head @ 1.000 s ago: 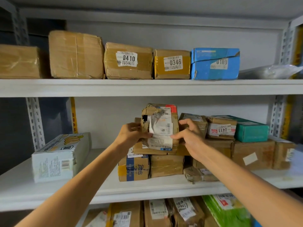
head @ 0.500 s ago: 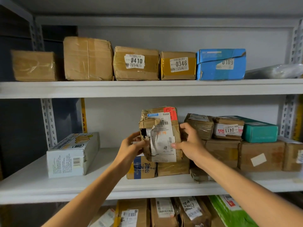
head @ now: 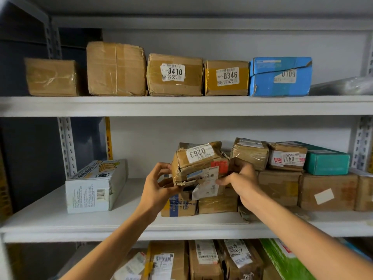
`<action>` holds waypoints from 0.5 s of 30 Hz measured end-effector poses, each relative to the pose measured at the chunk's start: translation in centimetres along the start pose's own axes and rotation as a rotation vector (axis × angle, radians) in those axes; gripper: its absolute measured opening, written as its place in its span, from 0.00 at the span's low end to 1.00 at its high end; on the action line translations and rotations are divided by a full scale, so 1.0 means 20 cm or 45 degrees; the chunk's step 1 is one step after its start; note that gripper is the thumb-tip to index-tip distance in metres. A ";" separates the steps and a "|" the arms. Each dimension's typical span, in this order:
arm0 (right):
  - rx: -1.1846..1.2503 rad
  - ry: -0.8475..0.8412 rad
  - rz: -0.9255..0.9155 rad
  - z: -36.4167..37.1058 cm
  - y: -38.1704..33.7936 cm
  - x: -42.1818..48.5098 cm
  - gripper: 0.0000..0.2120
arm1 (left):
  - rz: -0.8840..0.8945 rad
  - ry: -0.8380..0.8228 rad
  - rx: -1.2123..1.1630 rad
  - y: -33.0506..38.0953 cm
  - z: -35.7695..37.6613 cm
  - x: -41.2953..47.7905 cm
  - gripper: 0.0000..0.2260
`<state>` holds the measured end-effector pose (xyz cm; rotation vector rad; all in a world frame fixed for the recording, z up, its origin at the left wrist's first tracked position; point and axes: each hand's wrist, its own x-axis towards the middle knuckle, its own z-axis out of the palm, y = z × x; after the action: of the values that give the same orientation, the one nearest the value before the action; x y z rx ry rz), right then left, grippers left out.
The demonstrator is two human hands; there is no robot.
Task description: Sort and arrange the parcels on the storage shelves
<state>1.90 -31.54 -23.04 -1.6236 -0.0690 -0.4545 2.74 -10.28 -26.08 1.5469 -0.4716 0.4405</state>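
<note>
Top shelf [head: 181,106] carries five boxes [head: 116,68] (one blue), perhaps one plastic bag [head: 343,86]; two hands [head: 155,188] [head: 242,182] hold one parcel [head: 198,163].

This is a parcel storeroom or pickup depot; white metal shelves [head: 181,106] on slotted uprights [head: 66,146] carry rows of taped cardboard parcels [head: 116,69]; large numbered stickers, 0410 [head: 173,72] and 0346 [head: 227,76], and barcoded shipping labels [head: 205,253] mark the boxes.

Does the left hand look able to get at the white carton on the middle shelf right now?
Probably not yet: the left hand holds the 0263 parcel with the right hand. Once freed, nothing stands between it and the white carton.
</note>
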 end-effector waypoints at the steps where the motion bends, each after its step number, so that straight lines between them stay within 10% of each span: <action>1: 0.008 -0.010 0.005 0.00 0.00 0.00 0.18 | -0.009 0.016 0.009 0.00 -0.01 0.00 0.17; 15: 0.117 -0.504 -0.273 0.03 -0.10 -0.09 0.13 | -0.559 0.085 -0.326 -0.02 -0.07 0.06 0.14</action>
<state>-0.24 -30.28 -21.72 -1.6019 -0.5576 -0.2820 3.99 -8.80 -25.66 1.3337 -0.1206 0.0861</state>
